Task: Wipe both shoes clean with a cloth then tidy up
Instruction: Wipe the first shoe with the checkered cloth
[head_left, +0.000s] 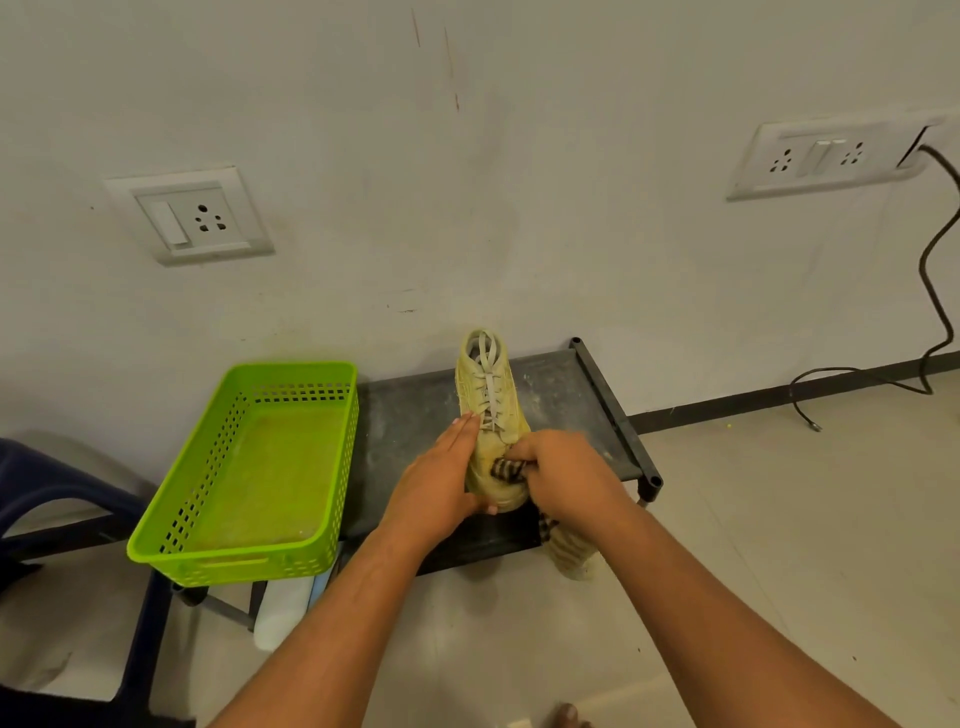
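A pale yellow lace-up shoe (487, 384) stands on a low black rack (561, 395), toe toward me and heel at the wall. My left hand (441, 480) lies with straight fingers along the shoe's left side, thumb under the toe. My right hand (563, 475) grips a checked cloth (504, 470) against the toe area; the cloth's loose end (569, 551) hangs below my wrist over the rack's front edge. I see only one shoe.
A green perforated plastic basket (332, 545) sits on the rack's left part. A white bottle (280, 613) stands on the floor beneath it. A dark blue chair (57, 488) is at the left. A black cable (930, 291) trails down the wall at right.
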